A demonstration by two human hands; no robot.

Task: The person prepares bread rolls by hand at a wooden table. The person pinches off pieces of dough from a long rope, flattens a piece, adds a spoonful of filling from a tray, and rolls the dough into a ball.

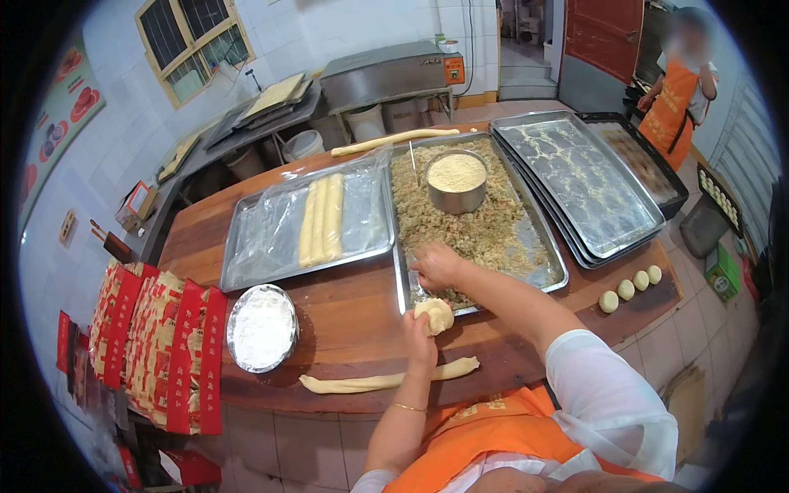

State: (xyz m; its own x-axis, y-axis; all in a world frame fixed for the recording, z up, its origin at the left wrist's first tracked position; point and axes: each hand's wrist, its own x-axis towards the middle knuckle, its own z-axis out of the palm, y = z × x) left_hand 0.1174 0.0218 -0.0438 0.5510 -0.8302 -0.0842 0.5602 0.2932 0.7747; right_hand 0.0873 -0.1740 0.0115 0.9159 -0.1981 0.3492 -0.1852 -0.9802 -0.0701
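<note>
My left hand [420,345] holds a flattened round of pale dough [437,315] at the near edge of a metal tray [538,261]. Crumbly brown-green filling [493,236] covers much of that tray. Over its near left corner, my right hand [438,266] has its fingers curled downward at the filling; what they grip is hidden. A metal bowl [457,202] of yellowish crumbs sits on the filling farther back. Nearest to me on the wooden table lies a long dough rope [386,382].
Left stand a tray [275,234] with dough strips [321,220] and plastic film, a bowl of white flour [261,329] and red packages [168,349]. Right are stacked trays [579,185] and several dough balls [626,289]. A person in an orange apron [667,107] stands at the back right.
</note>
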